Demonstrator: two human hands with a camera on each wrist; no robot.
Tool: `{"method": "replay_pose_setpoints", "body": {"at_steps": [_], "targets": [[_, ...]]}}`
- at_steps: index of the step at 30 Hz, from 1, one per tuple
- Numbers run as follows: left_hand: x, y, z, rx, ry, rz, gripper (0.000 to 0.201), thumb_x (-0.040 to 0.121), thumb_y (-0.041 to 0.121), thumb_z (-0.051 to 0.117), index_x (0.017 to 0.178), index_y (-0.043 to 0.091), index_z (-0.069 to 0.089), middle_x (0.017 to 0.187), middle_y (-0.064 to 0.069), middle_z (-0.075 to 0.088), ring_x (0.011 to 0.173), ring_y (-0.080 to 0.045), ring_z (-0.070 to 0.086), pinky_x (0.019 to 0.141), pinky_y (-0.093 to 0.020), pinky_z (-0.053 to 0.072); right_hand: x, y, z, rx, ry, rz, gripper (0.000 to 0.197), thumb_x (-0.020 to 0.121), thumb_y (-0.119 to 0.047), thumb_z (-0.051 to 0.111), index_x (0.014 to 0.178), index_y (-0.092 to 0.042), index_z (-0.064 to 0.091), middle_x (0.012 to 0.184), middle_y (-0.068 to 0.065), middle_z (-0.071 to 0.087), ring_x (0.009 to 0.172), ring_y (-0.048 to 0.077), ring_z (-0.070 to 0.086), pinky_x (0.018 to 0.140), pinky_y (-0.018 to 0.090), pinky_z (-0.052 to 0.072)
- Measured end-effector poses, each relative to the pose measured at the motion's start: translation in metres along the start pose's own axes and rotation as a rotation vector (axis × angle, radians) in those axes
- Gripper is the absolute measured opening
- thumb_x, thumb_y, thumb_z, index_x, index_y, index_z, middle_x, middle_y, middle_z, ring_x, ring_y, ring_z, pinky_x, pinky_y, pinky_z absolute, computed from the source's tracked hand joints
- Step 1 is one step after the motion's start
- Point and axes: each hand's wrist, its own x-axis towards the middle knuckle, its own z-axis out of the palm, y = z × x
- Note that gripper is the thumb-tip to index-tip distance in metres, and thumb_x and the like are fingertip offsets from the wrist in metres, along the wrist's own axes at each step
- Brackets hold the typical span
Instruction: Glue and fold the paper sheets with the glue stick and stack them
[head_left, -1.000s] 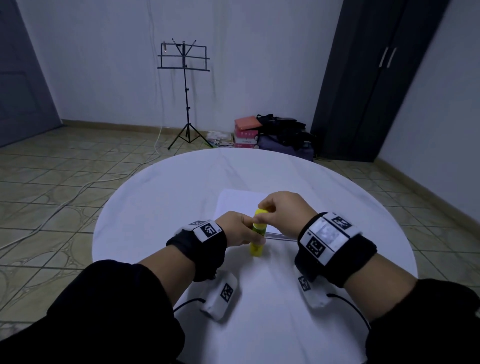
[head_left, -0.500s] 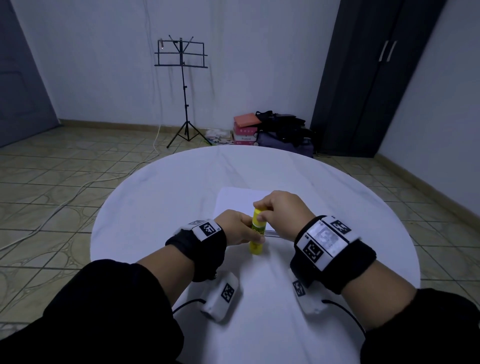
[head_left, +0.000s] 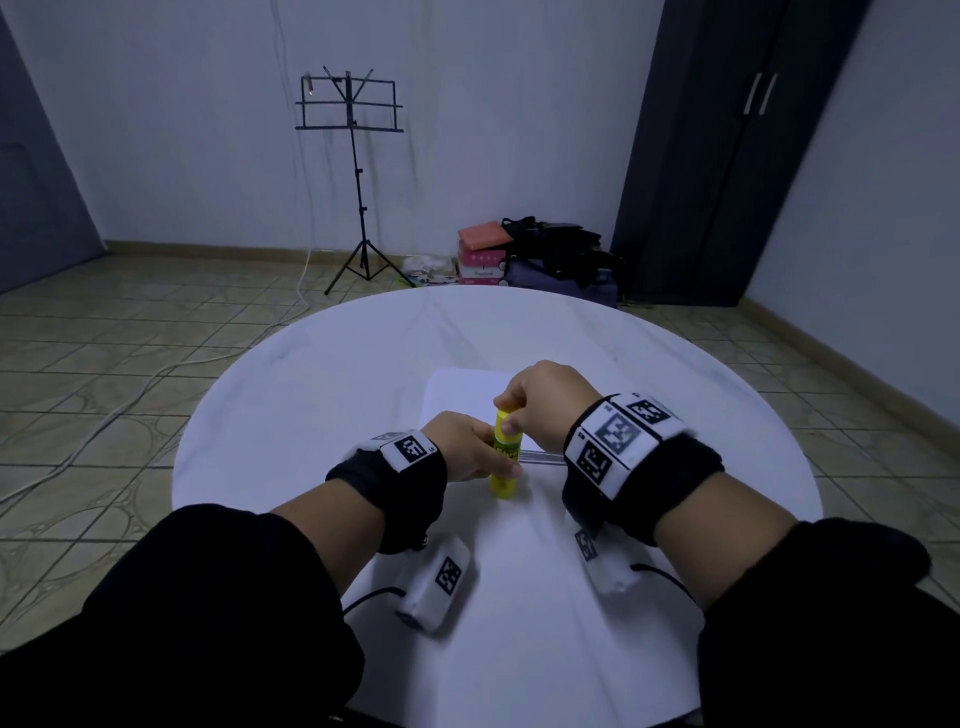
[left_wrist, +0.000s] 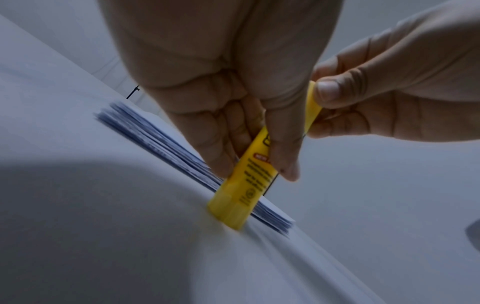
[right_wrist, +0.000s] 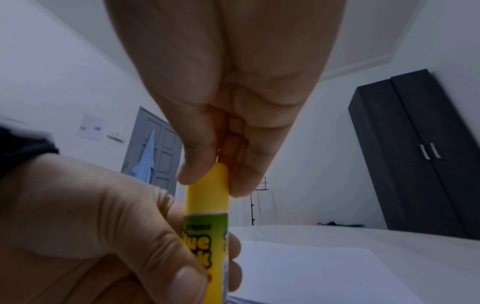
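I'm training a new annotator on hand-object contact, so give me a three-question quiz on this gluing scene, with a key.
1. True or false: the yellow plastic glue stick stands upright with its base on the round white table.
2. Which hand pinches the stick's yellow cap? A) left hand B) right hand C) neither
3. Fill in: the stack of white paper sheets lies ____ the stick, seen from the person.

Key: 1 true; 2 B; 3 behind (on its far side).
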Motion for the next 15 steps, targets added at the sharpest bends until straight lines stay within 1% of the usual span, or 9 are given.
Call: {"method": "replay_pose_setpoints", "body": {"at_steps": [2,4,7,10,11,12,14,15], "targets": [[-0.003,0.002,0.001,0.004,0.004,0.002,0.019,0.064,0.005,0.085,0.080,0.009,0.074,0.088,-0.011,0.068,0.086,-0.020,0.064,0.096,-0.036,0.052,-0.001,0.001,-0.001,0.012,-0.001,0.002,0.034,0.088,-0.011,0.064,0.121,-0.015,0.063,0.125,-0.002,0.062,0.115,0.015,0.055,0.097,0.026,0.044],[-0.005,0.004,0.002,0.019,0.012,0.004,0.016,0.066,0.005,0.084,0.076,0.011,0.073,0.087,-0.011,0.067,0.083,-0.020,0.063,0.095,-0.035,0.052,-0.001,0.000,0.001,-0.034,-0.014,-0.011,0.036,0.089,-0.011,0.062,0.125,-0.015,0.061,0.128,-0.001,0.060,0.117,0.017,0.054,0.098,0.026,0.043],[-0.004,0.003,0.002,0.038,0.011,0.009,0.016,0.067,0.004,0.083,0.079,0.009,0.073,0.086,-0.011,0.067,0.082,-0.020,0.062,0.096,-0.037,0.052,-0.003,-0.001,0.006,-0.115,-0.013,-0.042,0.040,0.091,-0.012,0.058,0.130,-0.016,0.053,0.133,0.001,0.054,0.121,0.019,0.049,0.096,0.026,0.040],[-0.006,0.004,0.003,0.074,0.008,0.020,0.017,0.069,0.006,0.081,0.084,0.007,0.073,0.087,-0.010,0.067,0.083,-0.019,0.062,0.096,-0.036,0.052,-0.002,0.001,0.011,-0.091,0.011,-0.047,0.042,0.090,-0.011,0.057,0.131,-0.019,0.050,0.132,0.002,0.052,0.119,0.019,0.049,0.093,0.026,0.040],[-0.003,0.003,0.002,0.091,0.000,0.026,0.015,0.070,0.007,0.081,0.083,0.008,0.073,0.085,-0.009,0.066,0.080,-0.017,0.062,0.094,-0.033,0.053,-0.001,0.003,0.012,-0.069,0.018,-0.047,0.044,0.090,-0.010,0.057,0.132,-0.020,0.048,0.132,0.002,0.052,0.118,0.019,0.050,0.092,0.026,0.040],[-0.003,0.005,0.001,0.109,-0.001,0.031,0.012,0.071,0.008,0.081,0.079,0.011,0.072,0.081,-0.007,0.065,0.076,-0.015,0.060,0.088,-0.028,0.054,-0.001,0.004,0.013,-0.052,0.012,-0.041,0.047,0.089,-0.009,0.056,0.133,-0.022,0.046,0.132,0.003,0.052,0.118,0.019,0.050,0.091,0.027,0.041],[-0.003,0.006,0.000,0.163,-0.013,0.046,0.013,0.073,0.013,0.081,0.071,0.016,0.068,0.072,-0.002,0.061,0.066,-0.010,0.055,0.072,-0.019,0.050,0.000,0.006,0.015,-0.031,0.000,-0.038,0.055,0.089,-0.006,0.056,0.138,-0.024,0.041,0.134,0.004,0.050,0.118,0.020,0.049,0.090,0.027,0.040],[-0.001,0.005,-0.001,0.189,-0.022,0.048,0.015,0.073,0.014,0.081,0.068,0.018,0.067,0.067,0.000,0.059,0.063,-0.008,0.053,0.066,-0.015,0.047,0.001,0.007,0.017,-0.019,-0.003,-0.041,0.059,0.088,-0.006,0.057,0.140,-0.025,0.037,0.136,0.004,0.048,0.120,0.020,0.049,0.091,0.027,0.040]]}}
